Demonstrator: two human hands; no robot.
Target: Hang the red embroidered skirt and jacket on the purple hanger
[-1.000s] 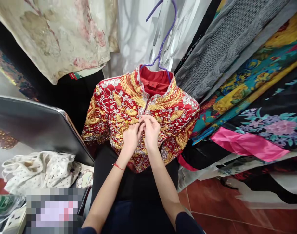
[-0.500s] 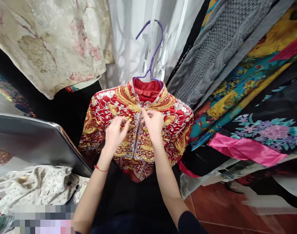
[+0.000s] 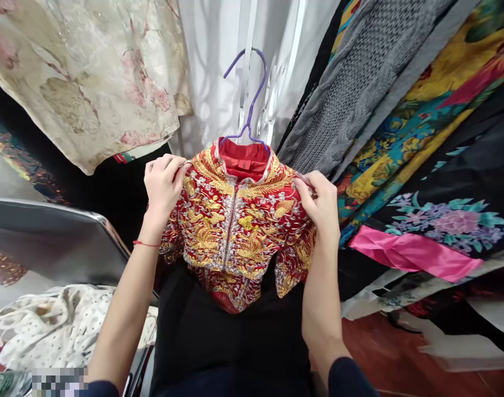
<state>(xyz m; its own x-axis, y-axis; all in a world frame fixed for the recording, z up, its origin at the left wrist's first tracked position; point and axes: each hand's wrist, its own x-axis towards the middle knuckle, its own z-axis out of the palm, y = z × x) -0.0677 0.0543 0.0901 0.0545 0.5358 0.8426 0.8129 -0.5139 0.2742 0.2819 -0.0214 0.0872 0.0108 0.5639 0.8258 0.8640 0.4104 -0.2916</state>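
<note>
A red jacket [image 3: 252, 220] with gold and silver embroidery hangs in front of me on a purple hanger [image 3: 251, 105]. Its front is closed along the middle, and a small red size label shows inside the stand-up collar. At the shoulder on the left of the picture, my left hand [image 3: 164, 184] pinches the cloth. My right hand [image 3: 320, 199] grips the opposite shoulder, with the thumb on the front and the fingers over the top. The hanger's arms are hidden inside the jacket.
Cream floral cloth [image 3: 86, 82] hangs at upper left. A dark chair back [image 3: 57, 237] stands below it, near a dotted white garment [image 3: 49, 325]. On the right hang a grey knit [image 3: 347, 82] and a black garment with a pink sash [image 3: 413, 253]. White curtain [image 3: 210, 71] lies behind.
My hands have moved apart from the jacket's front placket, outward and up to its two shoulders, and now grip the cloth there. The jacket's shoulders look drawn forward and its sleeves have shifted.
</note>
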